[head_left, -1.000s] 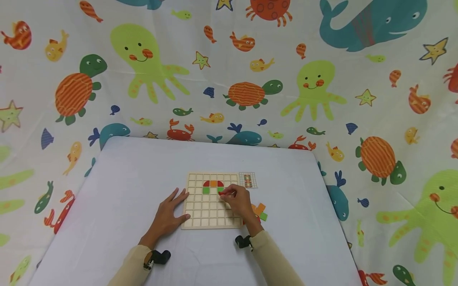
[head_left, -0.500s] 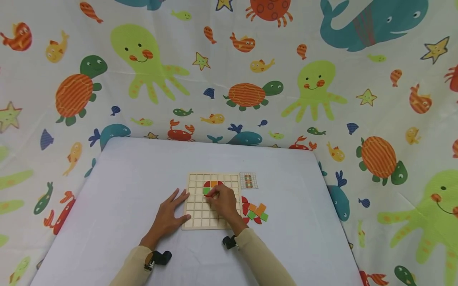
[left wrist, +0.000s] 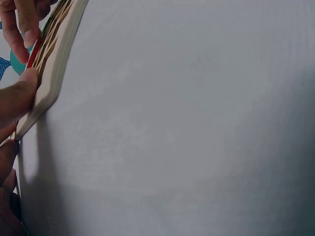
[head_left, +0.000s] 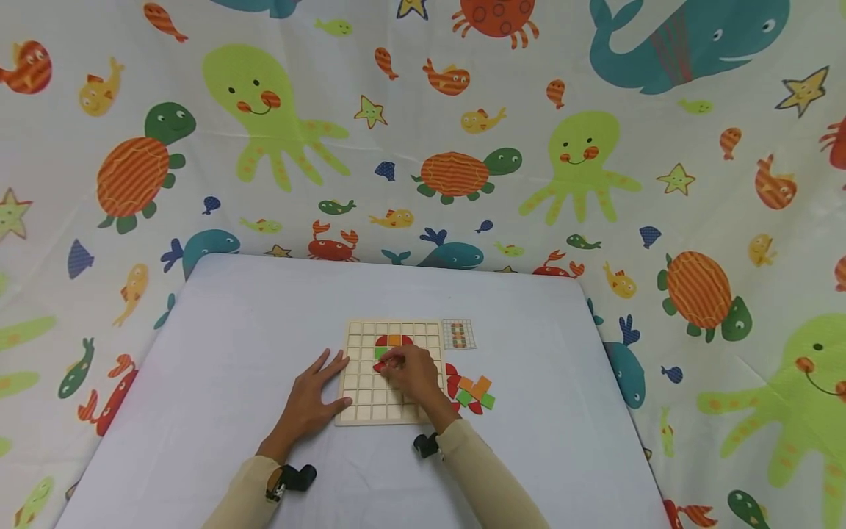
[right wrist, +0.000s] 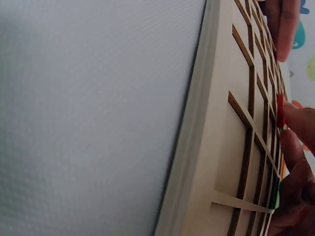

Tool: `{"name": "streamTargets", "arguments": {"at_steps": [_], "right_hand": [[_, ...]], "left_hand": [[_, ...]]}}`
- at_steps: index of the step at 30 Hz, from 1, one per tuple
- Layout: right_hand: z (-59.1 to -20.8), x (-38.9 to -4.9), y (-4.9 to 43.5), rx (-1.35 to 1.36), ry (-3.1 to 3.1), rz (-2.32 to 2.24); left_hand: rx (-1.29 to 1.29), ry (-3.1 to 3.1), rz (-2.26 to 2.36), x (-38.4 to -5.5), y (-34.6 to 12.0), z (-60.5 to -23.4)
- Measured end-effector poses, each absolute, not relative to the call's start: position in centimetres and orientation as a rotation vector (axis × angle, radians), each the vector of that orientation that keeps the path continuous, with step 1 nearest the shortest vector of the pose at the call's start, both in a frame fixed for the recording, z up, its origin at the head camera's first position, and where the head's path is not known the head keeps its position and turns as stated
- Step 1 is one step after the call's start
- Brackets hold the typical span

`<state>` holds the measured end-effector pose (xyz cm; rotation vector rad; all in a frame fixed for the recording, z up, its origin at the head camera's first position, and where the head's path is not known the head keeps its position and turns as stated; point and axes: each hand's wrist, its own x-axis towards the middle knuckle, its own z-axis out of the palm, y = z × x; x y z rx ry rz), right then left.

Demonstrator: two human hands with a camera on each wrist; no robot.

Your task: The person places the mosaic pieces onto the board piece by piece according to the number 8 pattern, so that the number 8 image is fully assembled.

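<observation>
A wooden grid board [head_left: 360, 414] lies on the white-covered table. In its upper middle sit an orange square [head_left: 394, 340] between two red rounded pieces and a green square [head_left: 381, 353] below the left one. My right hand [head_left: 413, 373] is over the board and pinches a red rounded tile [head_left: 379, 366] just below that green square. The right wrist view has the thumb on this red tile [right wrist: 280, 110], above the grid. My left hand [head_left: 309, 397] rests spread at the board's left edge, thumb and fingertips touching it. The right fingers hide several cells.
A small pattern card [head_left: 459, 334] lies against the board's upper right corner. Several loose red, orange and green tiles [head_left: 481, 386] are heaped right of the board. Behind the table hangs a sea-animal printed cloth [head_left: 396, 147].
My right hand has moved left across the board with the red tile, from beside the right green square to below the left one. The left hand has stayed in place.
</observation>
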<state>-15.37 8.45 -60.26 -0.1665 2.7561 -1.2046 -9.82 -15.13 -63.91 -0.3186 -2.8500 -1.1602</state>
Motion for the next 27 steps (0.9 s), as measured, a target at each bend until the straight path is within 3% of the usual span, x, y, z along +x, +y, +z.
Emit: {"name": "streamTargets", "arguments": {"at_steps": [18, 27], "right_hand": [[-61.0, -15.7, 7.6, -0.036, 2.837, -1.137], [-60.3, -15.3, 10.3, -0.024, 2.791, -1.368]], "left_hand": [[-0.33, -2.831, -1.162, -9.7, -15.2, -63.9], [-0.329, -2.833, -1.164, -9.7, -15.1, -63.9]]}}
